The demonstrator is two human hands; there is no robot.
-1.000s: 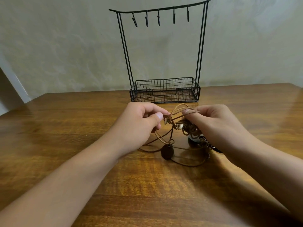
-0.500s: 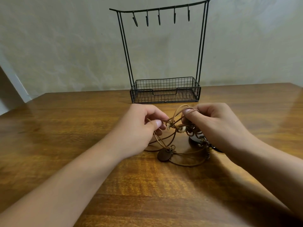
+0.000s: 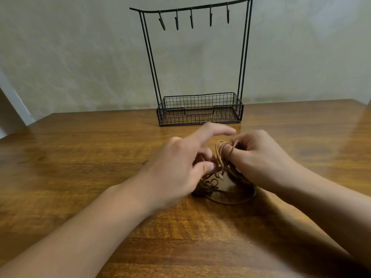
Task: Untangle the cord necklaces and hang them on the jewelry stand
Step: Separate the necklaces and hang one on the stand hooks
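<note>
A tangle of brown cord necklaces (image 3: 219, 157) sits between my hands, just above the wooden table (image 3: 80, 167). My right hand (image 3: 261, 161) grips the bundle, with several loops over its forefinger. My left hand (image 3: 176, 169) pinches cords with its thumb and curled fingers, while its forefinger points forward, blurred. A dark pendant (image 3: 197, 192) and a loose loop (image 3: 230, 200) rest on the table beneath. The black wire jewelry stand (image 3: 244, 57) stands behind, and its several hooks (image 3: 191, 21) are bare.
The stand's mesh basket (image 3: 200, 114) sits at the table's far edge against a pale wall (image 3: 80, 57). Bare wood stretches to both sides of my hands and toward me.
My left hand has shifted right, closer to my right hand, and its forefinger has lifted and straightened. The cord loops are now bunched tighter and the pendant has slid a little left.
</note>
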